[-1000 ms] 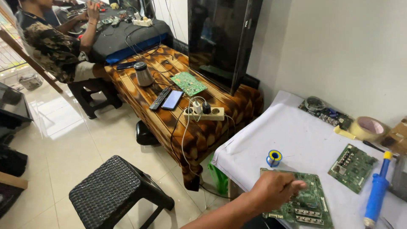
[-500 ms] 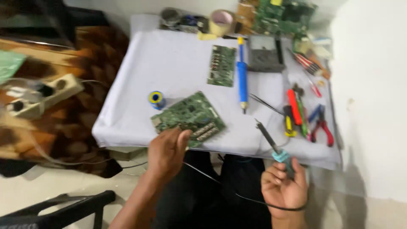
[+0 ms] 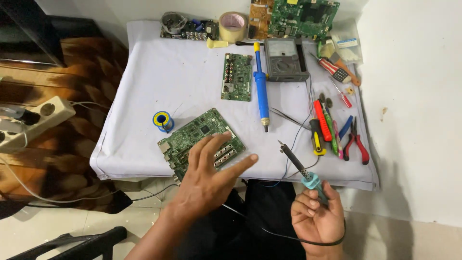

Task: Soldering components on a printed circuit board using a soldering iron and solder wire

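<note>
A: Status? Right hand (image 3: 315, 219) is wrapped around the soldering iron (image 3: 302, 169) handle, tip raised off the table's (image 3: 144, 86) front edge.

B: Left hand (image 3: 209, 175), fingers spread, hovers over the green circuit board (image 3: 197, 137) near the front-left corner, holding nothing.

A: No joint touched yet, I judge (solder spool (image 3: 163, 120) sits unused beside the board).

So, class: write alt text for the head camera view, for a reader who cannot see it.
A person's right hand grips a soldering iron, tip up, while the left hand hovers spread over a green circuit board on a white-covered table. Around it lie a solder spool, a blue desoldering pump, a second board, a multimeter, pliers and screwdrivers.
</note>
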